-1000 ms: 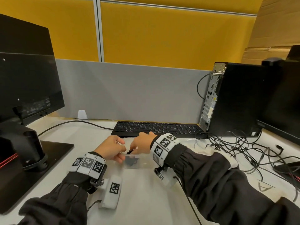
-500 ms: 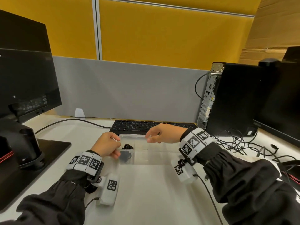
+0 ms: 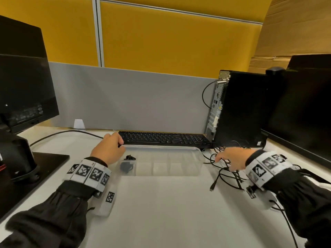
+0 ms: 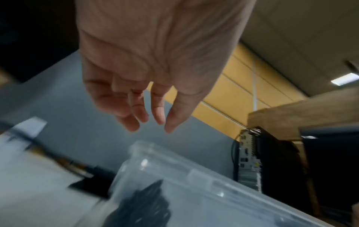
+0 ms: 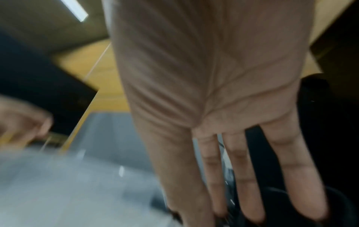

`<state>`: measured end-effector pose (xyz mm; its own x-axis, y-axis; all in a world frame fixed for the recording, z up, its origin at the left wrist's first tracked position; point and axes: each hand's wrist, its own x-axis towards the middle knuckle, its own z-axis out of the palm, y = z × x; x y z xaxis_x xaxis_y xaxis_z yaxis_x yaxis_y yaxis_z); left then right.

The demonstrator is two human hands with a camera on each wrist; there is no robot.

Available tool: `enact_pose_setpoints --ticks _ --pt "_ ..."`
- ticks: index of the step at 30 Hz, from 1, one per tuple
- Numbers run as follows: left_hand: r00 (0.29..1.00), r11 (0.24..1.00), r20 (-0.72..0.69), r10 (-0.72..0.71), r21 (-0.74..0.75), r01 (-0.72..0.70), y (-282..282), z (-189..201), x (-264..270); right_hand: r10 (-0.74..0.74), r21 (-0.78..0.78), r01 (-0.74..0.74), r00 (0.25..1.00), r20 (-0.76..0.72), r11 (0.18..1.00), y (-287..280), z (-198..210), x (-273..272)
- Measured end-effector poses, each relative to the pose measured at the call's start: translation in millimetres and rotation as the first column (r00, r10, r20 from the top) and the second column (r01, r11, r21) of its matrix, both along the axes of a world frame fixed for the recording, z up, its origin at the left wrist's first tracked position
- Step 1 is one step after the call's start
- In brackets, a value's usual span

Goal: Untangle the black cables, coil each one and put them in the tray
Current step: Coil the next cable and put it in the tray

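A clear plastic tray with several compartments lies in front of the keyboard. One coiled black cable sits in its leftmost compartment, seen blurred through the tray wall in the left wrist view as a dark coil. My left hand hovers over the tray's back left corner, its fingers relaxed and holding nothing. A tangle of thin black cables lies right of the tray. My right hand reaches down onto it with straight, spread fingers.
A black keyboard lies behind the tray and a PC tower stands at the back right. Monitors flank the desk at left and right. A thick cable runs across the back left.
My right hand left the tray's rim and swept right onto the tangled cables. My left hand let go of the tray's left end and lifted slightly. The coil stays in the tray.
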<state>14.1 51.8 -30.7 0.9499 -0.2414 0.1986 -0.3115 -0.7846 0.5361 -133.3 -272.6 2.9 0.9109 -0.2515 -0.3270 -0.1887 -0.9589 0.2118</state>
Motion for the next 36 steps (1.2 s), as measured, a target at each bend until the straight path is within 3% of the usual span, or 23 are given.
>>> enact_pose_setpoints --ticks 2,5,9,12,16,20,22,24,26,28,32,36 --pt "0.997 0.999 0.069 -0.038 0.008 0.038 -11 8 -13 0.037 -0.112 -0.045 0.997 -0.071 0.993 -4 -18 -1" --pt "0.976 0.983 0.117 -0.184 0.000 0.185 -29 21 -40 0.068 -0.164 -0.072 0.997 -0.030 0.984 -7 -31 2" --pt "0.895 0.894 0.042 -0.445 -0.041 0.446 -55 33 -77 0.126 -0.144 -0.124 0.992 0.004 0.982 -12 -28 3" --pt "0.829 0.829 -0.021 -0.559 -0.028 0.559 -84 33 -98 0.222 -0.095 -0.208 0.958 0.184 0.974 -4 -20 -1" --pt "0.837 0.839 -0.061 -0.543 -0.018 0.543 -121 36 -111 0.290 0.035 -0.378 0.765 0.575 0.925 15 -3 -9" --pt "0.881 0.863 0.165 -0.444 0.342 0.371 -128 41 -110 0.228 0.199 -0.587 0.572 0.788 0.785 30 4 -18" --pt "0.845 0.846 0.122 -0.521 0.208 0.492 -122 43 -106 0.168 0.255 -0.628 0.533 0.829 0.735 37 6 -20" --pt "0.807 0.789 0.058 -0.587 -0.181 0.587 -110 49 -97 0.107 0.364 -0.599 0.606 0.788 0.714 39 1 -17" --pt "0.806 0.654 0.003 -0.592 -0.584 0.482 -90 62 -85 0.093 0.455 -0.499 0.742 0.664 0.738 37 -8 -15" --pt "0.820 0.507 -0.033 -0.571 -0.800 0.321 -65 77 -75 0.081 0.476 -0.396 0.828 0.555 0.785 29 -17 -17" --pt "0.917 0.190 0.045 -0.397 -0.973 0.130 -7 103 -50 -0.133 0.506 -0.175 0.847 0.515 0.845 -4 -26 -19" --pt "0.966 -0.297 0.040 -0.256 -0.954 -0.040 47 113 -22 -0.200 0.467 -0.064 0.846 0.494 0.882 -32 -29 -19"
